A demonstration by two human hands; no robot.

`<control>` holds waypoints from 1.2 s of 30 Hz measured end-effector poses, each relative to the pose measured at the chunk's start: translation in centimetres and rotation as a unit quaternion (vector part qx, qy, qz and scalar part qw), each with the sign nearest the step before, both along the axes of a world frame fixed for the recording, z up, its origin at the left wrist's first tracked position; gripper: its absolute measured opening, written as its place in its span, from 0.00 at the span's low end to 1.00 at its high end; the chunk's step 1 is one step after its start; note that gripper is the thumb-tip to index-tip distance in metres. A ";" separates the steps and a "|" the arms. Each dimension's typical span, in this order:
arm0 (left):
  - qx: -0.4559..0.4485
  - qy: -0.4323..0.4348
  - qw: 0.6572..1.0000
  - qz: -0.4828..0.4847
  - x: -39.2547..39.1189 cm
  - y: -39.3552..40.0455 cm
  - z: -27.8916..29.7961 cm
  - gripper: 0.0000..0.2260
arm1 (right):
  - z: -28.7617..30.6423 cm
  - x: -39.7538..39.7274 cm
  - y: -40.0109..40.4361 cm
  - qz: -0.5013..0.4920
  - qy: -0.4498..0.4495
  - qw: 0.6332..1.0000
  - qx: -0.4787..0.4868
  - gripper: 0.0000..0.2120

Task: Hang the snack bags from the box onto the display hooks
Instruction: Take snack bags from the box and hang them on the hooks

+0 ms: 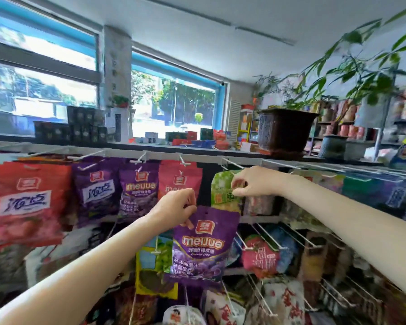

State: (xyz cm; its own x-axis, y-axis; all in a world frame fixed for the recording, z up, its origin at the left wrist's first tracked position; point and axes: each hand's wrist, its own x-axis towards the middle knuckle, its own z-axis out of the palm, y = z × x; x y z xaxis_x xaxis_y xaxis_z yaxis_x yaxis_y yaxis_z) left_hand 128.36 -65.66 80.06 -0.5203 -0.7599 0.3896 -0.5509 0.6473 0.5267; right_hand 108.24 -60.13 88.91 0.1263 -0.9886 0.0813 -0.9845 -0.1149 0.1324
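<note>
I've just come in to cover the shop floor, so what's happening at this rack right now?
A person is stocking the snack display. The left hand pinches the top corner of a purple Meijue bag, held in front of the rack and not on a hook. The right hand grips a green bag up at the top row, by a white hook; whether it is hooked yet is unclear. Red and purple bags already hang to the left.

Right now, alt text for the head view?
Left hand pinches a purple Meijue gummy bag by its top corner, while the right hand grips a green snack bag under a white display hook.
</note>
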 end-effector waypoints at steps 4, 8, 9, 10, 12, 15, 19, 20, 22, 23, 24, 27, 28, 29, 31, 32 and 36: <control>0.027 0.062 0.996 0.051 0.6 -0.4 0.3 0.10 | -1.4 3.2 -1.7 0.070 -0.157 0.984 0.049 0.18; 0.089 0.135 0.982 0.101 3.2 -1.5 0.8 0.08 | -5.2 6.4 -4.0 0.118 -0.188 0.975 0.017 0.10; 0.090 0.139 0.980 0.112 4.3 -1.9 0.8 0.08 | -5.7 7.1 -4.7 0.126 -0.238 0.963 0.024 0.08; 0.086 0.137 0.980 0.118 5.3 -2.1 0.8 0.08 | -5.9 7.6 -5.1 0.128 -0.289 0.948 0.035 0.08; 0.065 0.137 0.980 0.130 7.1 -2.6 0.9 0.08 | -5.6 8.4 -6.1 0.133 -0.348 0.927 0.045 0.06; 0.051 0.159 0.976 0.141 9.8 -3.8 1.1 0.08 | -4.9 10.7 -7.8 0.144 -0.361 0.921 0.018 0.05; 0.047 0.168 0.975 0.140 12.4 -6.1 1.4 0.08 | -5.0 13.9 -11.1 0.136 -0.367 0.920 -0.011 0.07; 0.042 0.169 0.975 0.139 12.9 -6.9 1.5 0.08 | -5.0 14.5 -11.9 0.131 -0.370 0.920 -0.025 0.07; 0.037 0.169 0.976 0.132 13.8 -8.5 1.9 0.08 | -5.0 15.5 -13.0 0.120 -0.361 0.921 -0.079 0.11; 0.040 0.166 0.978 0.123 14.2 -9.3 2.2 0.08 | -5.0 15.9 -13.4 0.112 -0.347 0.924 -0.112 0.13; 0.043 0.165 0.979 0.112 14.5 -10.0 2.4 0.08 | -5.0 16.2 -13.8 0.103 -0.330 0.927 -0.142 0.13; 0.050 0.153 0.984 0.082 14.8 -12.1 3.2 0.08 | -4.8 17.2 -14.8 0.059 -0.305 0.932 -0.187 0.14; 0.053 0.149 0.984 0.076 14.9 -12.7 3.5 0.08 | -4.7 17.4 -15.1 0.041 -0.305 0.931 -0.194 0.13; 0.058 0.150 0.985 0.069 14.9 -13.2 3.7 0.08 | -4.6 17.7 -15.3 0.026 -0.308 0.930 -0.200 0.13; 0.064 0.154 0.985 0.053 15.0 -14.2 3.8 0.08 | -4.6 18.1 -15.6 0.003 -0.309 0.927 -0.211 0.13; 0.067 0.154 0.985 0.045 15.0 -14.6 3.7 0.08 | -4.6 18.2 -15.8 -0.006 -0.306 0.928 -0.212 0.13; 0.076 0.151 0.985 0.026 15.0 -15.5 3.0 0.07 | -5.1 18.4 -16.4 -0.035 -0.286 0.934 -0.209 0.13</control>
State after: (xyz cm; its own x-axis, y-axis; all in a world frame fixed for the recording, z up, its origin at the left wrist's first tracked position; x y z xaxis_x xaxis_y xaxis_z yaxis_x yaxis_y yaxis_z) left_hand 143.40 -81.13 83.05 -0.3570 -0.8444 0.3994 -0.3849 0.5226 0.7608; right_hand 126.64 -76.49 83.83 -0.1196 -0.8594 0.4972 -0.9112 -0.1039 -0.3988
